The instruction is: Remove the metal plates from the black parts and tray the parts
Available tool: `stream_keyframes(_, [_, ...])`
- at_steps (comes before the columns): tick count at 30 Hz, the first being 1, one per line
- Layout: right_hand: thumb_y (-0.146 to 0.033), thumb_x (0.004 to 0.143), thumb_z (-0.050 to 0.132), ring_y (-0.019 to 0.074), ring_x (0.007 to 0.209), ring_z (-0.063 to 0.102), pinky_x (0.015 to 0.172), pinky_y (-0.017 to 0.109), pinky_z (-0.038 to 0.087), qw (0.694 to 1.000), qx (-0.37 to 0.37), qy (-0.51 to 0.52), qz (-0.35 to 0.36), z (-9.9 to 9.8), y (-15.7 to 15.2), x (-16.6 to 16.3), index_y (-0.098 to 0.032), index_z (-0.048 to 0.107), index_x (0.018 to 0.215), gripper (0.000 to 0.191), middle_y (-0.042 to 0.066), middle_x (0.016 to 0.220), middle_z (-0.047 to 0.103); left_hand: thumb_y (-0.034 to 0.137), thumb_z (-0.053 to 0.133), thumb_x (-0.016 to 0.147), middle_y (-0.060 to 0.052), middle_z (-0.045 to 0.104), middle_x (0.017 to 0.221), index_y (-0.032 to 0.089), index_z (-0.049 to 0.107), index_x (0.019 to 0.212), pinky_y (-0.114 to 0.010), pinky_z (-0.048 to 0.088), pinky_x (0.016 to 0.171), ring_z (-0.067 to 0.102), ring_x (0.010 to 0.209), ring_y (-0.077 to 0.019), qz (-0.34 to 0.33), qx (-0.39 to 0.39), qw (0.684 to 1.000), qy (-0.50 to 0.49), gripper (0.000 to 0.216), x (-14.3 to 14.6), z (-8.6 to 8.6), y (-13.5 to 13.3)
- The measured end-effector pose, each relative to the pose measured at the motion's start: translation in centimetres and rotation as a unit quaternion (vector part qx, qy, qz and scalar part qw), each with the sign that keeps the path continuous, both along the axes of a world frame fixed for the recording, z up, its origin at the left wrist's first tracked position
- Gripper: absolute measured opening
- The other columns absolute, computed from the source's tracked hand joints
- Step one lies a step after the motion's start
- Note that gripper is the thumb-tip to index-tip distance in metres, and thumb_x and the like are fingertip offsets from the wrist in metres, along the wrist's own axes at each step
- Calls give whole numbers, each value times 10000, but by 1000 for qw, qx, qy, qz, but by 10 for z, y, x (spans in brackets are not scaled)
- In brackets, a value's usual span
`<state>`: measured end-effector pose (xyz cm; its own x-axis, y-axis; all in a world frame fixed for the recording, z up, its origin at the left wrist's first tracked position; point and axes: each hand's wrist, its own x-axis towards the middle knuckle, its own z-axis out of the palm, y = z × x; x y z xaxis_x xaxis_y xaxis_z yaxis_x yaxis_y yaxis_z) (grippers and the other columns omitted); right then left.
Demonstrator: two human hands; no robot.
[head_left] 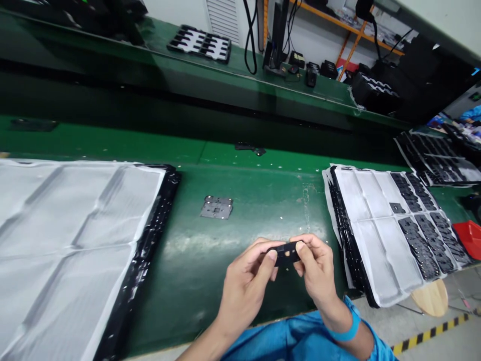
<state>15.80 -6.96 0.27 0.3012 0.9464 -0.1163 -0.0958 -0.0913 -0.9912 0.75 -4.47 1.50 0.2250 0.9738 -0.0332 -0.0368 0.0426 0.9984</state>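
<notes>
Between my two hands, above the green table (180,301), is a small flat black plastic part (281,254) with cut-outs. My left hand (250,281) pinches its left end between thumb and fingers. Its right end is gripped the same way by my right hand (315,265), which has a blue band at the wrist. Beyond my left hand, several flat dark plates (217,207) with small holes lie together on the table. My fingertips hide both ends of the held part.
A stack of black trays under a white sheet (75,245) stands at left. At right, a lined tray (383,250) holds rows of black parts (419,245). Small black pieces (250,148) lie farther back. A shelf with another tray (199,44) runs behind. A red bin (469,238) is far right.
</notes>
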Motion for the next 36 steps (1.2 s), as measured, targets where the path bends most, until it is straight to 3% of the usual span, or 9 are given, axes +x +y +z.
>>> stream_keyframes(5, [-485, 920, 716, 53, 407, 328, 401, 175, 286, 998, -19, 56, 22, -4, 2, 3, -154, 766, 888, 336, -74, 531, 462, 340, 618, 987, 2, 636, 745, 181, 786, 1018, -215, 381, 482, 499, 502, -87, -2, -3, 1000, 2, 234, -3, -4, -2])
stream_keyframes(9, [-452, 923, 723, 76, 512, 415, 481, 185, 382, 994, -43, 86, 51, -8, -3, 4, -162, 805, 983, 307, -11, 669, 601, 382, 634, 969, 27, 569, 642, 160, 776, 1014, -210, 355, 465, 477, 483, -94, -5, -50, 999, -2, 266, -6, -3, -3])
stream_keyframes(12, [-450, 921, 719, 103, 596, 501, 529, 188, 450, 994, -56, 73, 54, -8, -7, 4, -179, 812, 994, 295, 18, 766, 667, 446, 652, 946, 40, 529, 583, 144, 763, 1006, -206, 337, 454, 469, 479, -102, -10, -89, 996, -11, 328, -7, -3, -2])
stream_keyframes(17, [-449, 945, 688, 98, 564, 489, 504, 177, 446, 997, -43, 32, 50, -3, -8, 2, -174, 812, 944, 302, 10, 717, 643, 485, 641, 941, 53, 511, 543, 121, 739, 1065, -204, 304, 451, 417, 460, -95, -19, -127, 992, -4, 397, -9, -5, -1])
stream_keyframes(26, [-447, 944, 650, 105, 521, 503, 447, 169, 431, 997, -37, -59, 15, -2, -2, -3, -156, 806, 813, 355, 2, 617, 613, 389, 621, 974, 32, 547, 631, 161, 761, 990, -216, 322, 458, 452, 477, -91, -22, -62, 998, 4, 268, -12, -1, -3])
stream_keyframes(31, [-443, 944, 631, 124, 547, 545, 459, 187, 428, 996, -53, -68, 8, -10, 1, -2, -157, 789, 792, 361, 17, 653, 654, 382, 598, 990, 37, 559, 629, 150, 735, 1043, -216, 355, 479, 466, 480, -94, -34, -70, 997, 5, 275, -8, -7, -5])
stream_keyframes(36, [-450, 958, 629, 120, 554, 515, 492, 201, 407, 992, -68, -82, 62, -18, 2, -3, -147, 779, 897, 344, 10, 671, 647, 420, 565, 992, 30, 603, 621, 145, 689, 1101, -223, 423, 509, 525, 499, -118, -80, -95, 992, 37, 322, -29, -12, 1])
